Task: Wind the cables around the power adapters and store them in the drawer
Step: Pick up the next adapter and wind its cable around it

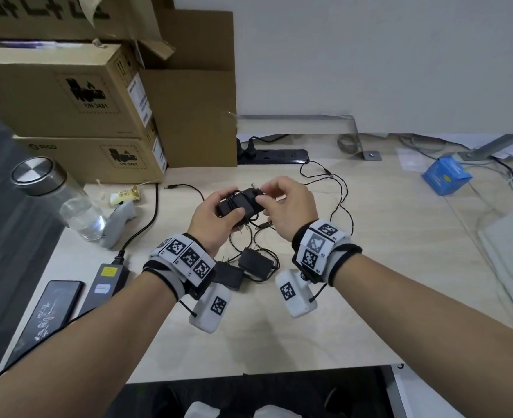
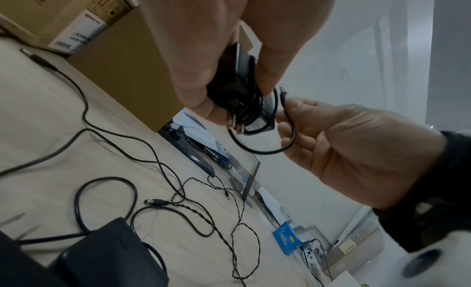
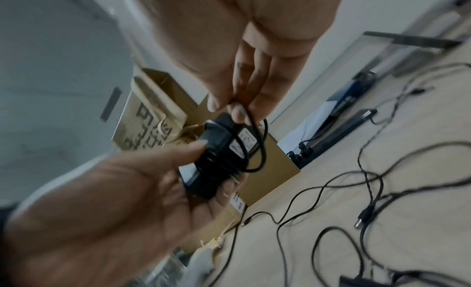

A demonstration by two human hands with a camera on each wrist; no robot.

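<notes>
Right now the left hand [image 1: 211,217] is gripping a black power adapter [image 1: 237,203] above the middle of the desk [image 1: 370,267], fingers and thumb curled round its body. Its long axis is running roughly left to right in the head view, with the metal prongs [image 2: 235,125] poking out past the left fingers in the left wrist view. Several turns of its thin black cable [image 2: 262,150] are already lying round the body, and one loose loop is hanging off the end. The right hand [image 1: 285,209] is pinching that loop between thumb and fingertips, right beside the adapter, with the other fingers curled in.

Below the hands, two more adapters [image 1: 253,262] are lying on the desk toward its near edge, their cables [image 1: 339,206] sprawling unwound across the surface. Along the far edge, a black power strip [image 1: 275,156] is sitting with plugs in it. Cardboard boxes [image 1: 77,116] are stacked at the far left corner; their contents cannot be made out.
</notes>
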